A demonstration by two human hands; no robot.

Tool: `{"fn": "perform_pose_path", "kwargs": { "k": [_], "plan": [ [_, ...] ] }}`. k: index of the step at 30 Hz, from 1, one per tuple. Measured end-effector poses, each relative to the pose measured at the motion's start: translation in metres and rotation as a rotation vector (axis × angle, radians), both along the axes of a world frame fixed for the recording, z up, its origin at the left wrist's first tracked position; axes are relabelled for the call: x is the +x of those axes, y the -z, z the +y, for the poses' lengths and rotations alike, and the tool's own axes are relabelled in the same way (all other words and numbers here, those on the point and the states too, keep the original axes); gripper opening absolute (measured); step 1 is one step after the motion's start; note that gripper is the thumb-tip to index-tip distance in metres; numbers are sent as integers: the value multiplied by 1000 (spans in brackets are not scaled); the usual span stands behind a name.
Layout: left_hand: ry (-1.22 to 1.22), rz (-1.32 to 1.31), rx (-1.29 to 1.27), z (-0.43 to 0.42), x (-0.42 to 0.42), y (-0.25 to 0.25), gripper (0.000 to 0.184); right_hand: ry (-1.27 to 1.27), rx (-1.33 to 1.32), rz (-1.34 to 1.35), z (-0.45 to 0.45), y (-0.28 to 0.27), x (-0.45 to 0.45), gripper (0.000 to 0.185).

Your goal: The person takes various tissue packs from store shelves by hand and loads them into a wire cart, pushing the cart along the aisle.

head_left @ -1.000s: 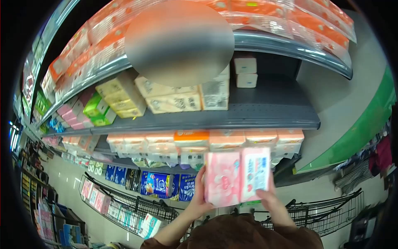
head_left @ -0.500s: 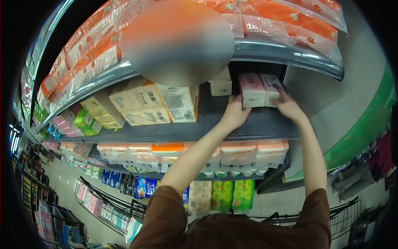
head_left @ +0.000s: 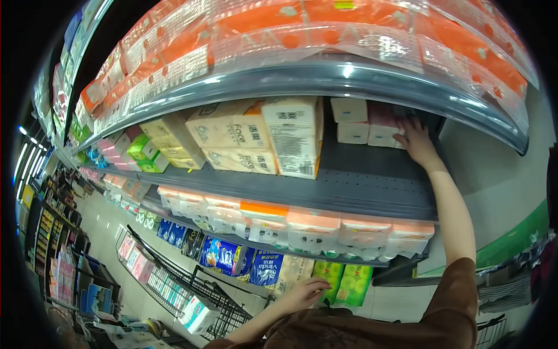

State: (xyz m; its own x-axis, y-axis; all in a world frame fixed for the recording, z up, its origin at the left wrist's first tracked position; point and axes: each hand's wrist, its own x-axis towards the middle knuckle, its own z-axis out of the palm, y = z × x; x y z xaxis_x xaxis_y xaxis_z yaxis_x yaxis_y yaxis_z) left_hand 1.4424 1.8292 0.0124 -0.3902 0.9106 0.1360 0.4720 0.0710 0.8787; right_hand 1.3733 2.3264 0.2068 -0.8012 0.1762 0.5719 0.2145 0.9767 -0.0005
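Note:
My right hand (head_left: 415, 141) reaches into the middle shelf (head_left: 372, 180), its fingers spread against the front of the pink and white tissue pack (head_left: 383, 131). That pack sits beside two stacked small white-ended packs (head_left: 352, 132), in the shade of the shelf above. Low in the view, my left hand (head_left: 308, 292) hangs away from the shelf with slightly curled, parted fingers and nothing in it. Farther left on the same shelf stand large cream tissue packs (head_left: 238, 131), yellow packs (head_left: 174, 145) and green packs (head_left: 145, 152).
Orange-wrapped packs (head_left: 360, 35) fill the top shelf, whose rounded edge (head_left: 325, 75) juts forward. Peach packs (head_left: 314, 224) line the lower shelf. A black wire cart (head_left: 174, 285) holding tissue packs stands at the lower left. Green packs (head_left: 353, 285) sit near the floor.
The pink and white pack went from both my hands onto the shelf and now lies farther back. My left hand has let go and dropped low; my right hand stays at the pack.

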Motion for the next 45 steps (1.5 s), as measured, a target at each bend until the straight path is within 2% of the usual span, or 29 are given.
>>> {"fn": "perform_pose_path", "kwargs": {
  "k": [1, 4, 5, 7, 8, 9, 10, 11, 14, 15, 16, 17, 18, 20, 23, 25, 27, 29, 30, 31, 33, 35, 37, 39, 40, 41, 44, 45],
  "plan": [
    [-62, -120, -85, -20, -1, 7, 21, 16, -20, -52, 1, -3, -2, 49],
    [-378, -165, -40, -68, 4, 9, 19, 53, 99, -91, -6, -15, 6, 56],
    [-397, -179, -29, -77, 7, 13, 19, 53, 114, -116, -19, -25, 12, 56],
    [-485, -225, -14, -98, 6, 23, 19, 140, 81, 79, -49, -31, 26, 57],
    [-454, -174, 2, -104, 5, 35, 20, -17, -121, 184, -94, -47, 38, 55],
    [-438, -131, 8, -109, 6, 43, 20, -2, -286, 383, -143, -44, 45, 46],
    [-415, -178, 77, -114, 8, 39, 20, -205, -601, 504, -171, -26, 50, 39],
    [-393, -210, 152, -120, 6, 35, 20, -304, -743, 643, -226, -15, 53, 31],
    [-402, -100, 208, -159, -7, 2, 18, -536, -713, 435, -336, 60, 62, 16],
    [-435, -104, 210, -176, -12, -5, 17, -570, -905, 332, -378, 100, 60, 15],
    [-452, -101, 214, -195, -20, -9, 17, -496, -1081, 164, -435, 123, 60, 12],
    [-518, -85, 244, -216, -28, -10, 16, -488, -1171, 12, -466, 170, 57, 10],
    [-584, -67, 271, -242, -35, -10, 15, -508, -1483, -156, -510, 196, 60, 10],
    [-745, -26, 297, -299, -51, -12, 14, -547, -1440, -363, -572, 206, 70, 16],
    [-1008, 212, 234, -398, -87, 11, 19, -564, -1493, -524, -612, 222, 75, 20],
    [-1221, 35, 150, -469, -118, 22, 25, -555, -1489, -587, -630, 225, 68, 20],
    [-1394, 255, 32, -543, -166, 58, 28, -530, -1472, -619, -648, 223, 61, 20],
    [-1479, 453, -102, -615, -212, 73, 32, -499, -1443, -618, -665, 220, 54, 19],
    [-1513, 427, -216, -649, -237, 78, 36, -487, -1444, -622, -673, 217, 53, 19],
    [-1541, 404, -326, -677, -260, 81, 41, -477, -1444, -619, -680, 214, 51, 19],
    [-1496, 470, -648, -708, -285, 55, 44, -440, -1451, -610, -691, 211, 52, 19],
    [-1519, 470, -801, -745, -319, 71, 50, -401, -1462, -596, -694, 210, 55, 19],
    [-1512, 254, -986, -772, -348, 91, 58, -344, -1458, -589, -694, 207, 58, 18],
    [-1536, 357, -921, -778, -358, 102, 66, -313, -1441, -586, -697, 198, 58, 17],
    [-1584, 361, -898, -780, -365, 112, 79, -323, -1431, -557, -699, 196, 58, 16],
    [-1583, 325, -888, -777, -368, 108, 88, -318, -1429, -549, -701, 193, 57, 16],
    [-1525, 271, -910, -770, -361, 81, 97, -334, -1441, -614, -710, 190, 52, 18],
    [-1475, 293, -929, -764, -353, 68, 99, -361, -1530, -646, -716, 189, 47, 20]
  ]
}}
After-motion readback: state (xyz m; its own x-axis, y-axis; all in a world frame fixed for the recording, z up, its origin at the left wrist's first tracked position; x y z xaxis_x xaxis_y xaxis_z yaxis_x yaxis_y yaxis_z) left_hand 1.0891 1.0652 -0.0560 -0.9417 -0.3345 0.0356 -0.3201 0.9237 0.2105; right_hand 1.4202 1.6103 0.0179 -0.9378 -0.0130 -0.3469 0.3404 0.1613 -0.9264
